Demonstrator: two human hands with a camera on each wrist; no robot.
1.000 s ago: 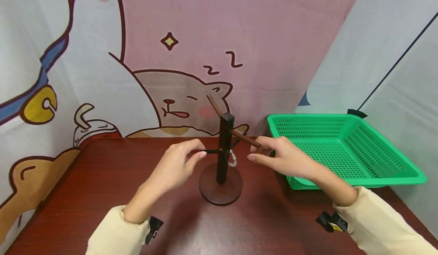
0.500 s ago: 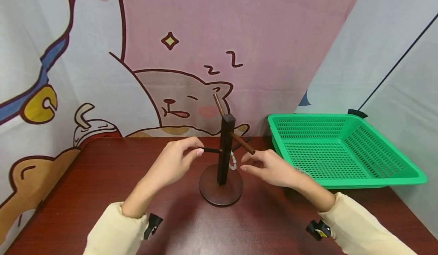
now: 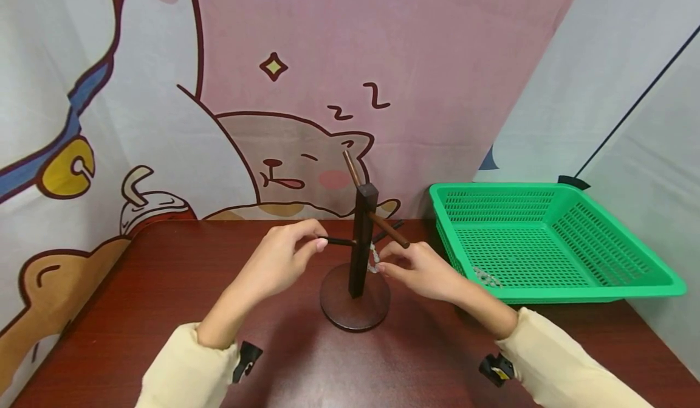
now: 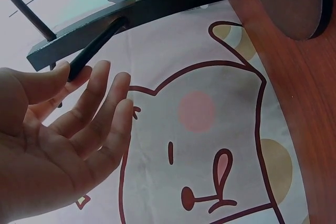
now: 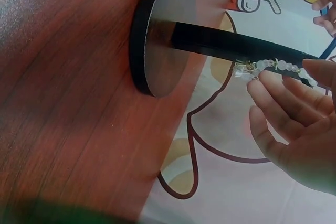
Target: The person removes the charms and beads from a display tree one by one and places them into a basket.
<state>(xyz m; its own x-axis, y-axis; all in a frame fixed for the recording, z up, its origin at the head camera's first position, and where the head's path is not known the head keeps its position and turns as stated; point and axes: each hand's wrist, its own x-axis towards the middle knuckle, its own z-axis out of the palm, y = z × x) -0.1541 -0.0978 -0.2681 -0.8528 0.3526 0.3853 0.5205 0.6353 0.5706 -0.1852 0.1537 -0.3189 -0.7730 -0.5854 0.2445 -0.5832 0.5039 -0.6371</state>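
Note:
A dark wooden stand (image 3: 361, 244) with a round base and several pegs stands upright on the table. My left hand (image 3: 281, 253) pinches the tip of its lower left peg (image 3: 340, 241) between thumb and index finger; the other fingers are spread in the left wrist view. A bracelet of clear and white beads (image 5: 283, 65) with a small charm hangs beside the post, below the rear right peg (image 3: 388, 230). Under the brown front peg (image 3: 391, 228), my right hand (image 3: 423, 271) has its fingertips right at the bracelet, fingers fairly straight. Its thumb hides the bracelet's upper part.
A green plastic basket (image 3: 547, 292) stands on the right, with clear beaded jewellery (image 3: 487, 277) in its near left corner. Behind the reddish-brown table (image 3: 191, 274) hangs a cartoon-printed cloth (image 3: 437, 92).
My right hand has left the brown front peg and moved down and left to the bracelet. The stand has turned slightly. My left hand keeps its pinch on the left peg.

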